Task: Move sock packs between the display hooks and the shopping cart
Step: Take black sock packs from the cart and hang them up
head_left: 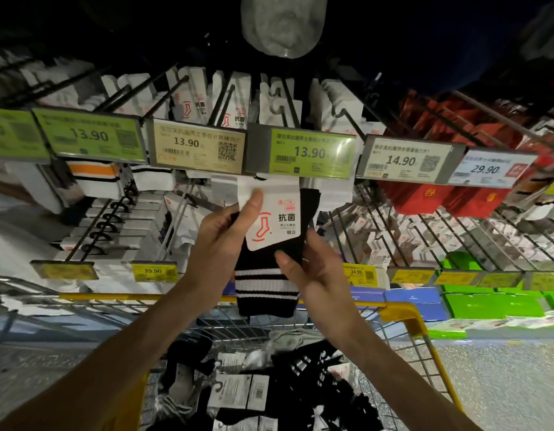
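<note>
Above the far rim of the shopping cart (114, 296), a sock pack (275, 225) is held under a price tag (311, 152), card pinched by the left hand (216, 244), sock gripped by the right hand (313, 275), presumably steadied for hooking.

The sock pack (266, 301) is black with white stripes across it. Its card (277, 225) is white, with a red sock outline and black print. The cart (403, 309) has a yellow rim over grey wire, and the loose socks (300, 387) in it are black, white and grey. Along the rail there is a green tag (309, 154), a cream tag (194, 147) and a white tag (403, 160). To the right are red boxes (425, 194), with green boxes (487, 303) and blue boxes (415, 298) lower down. A hanging sock (92, 172) is white with an orange band.
</note>
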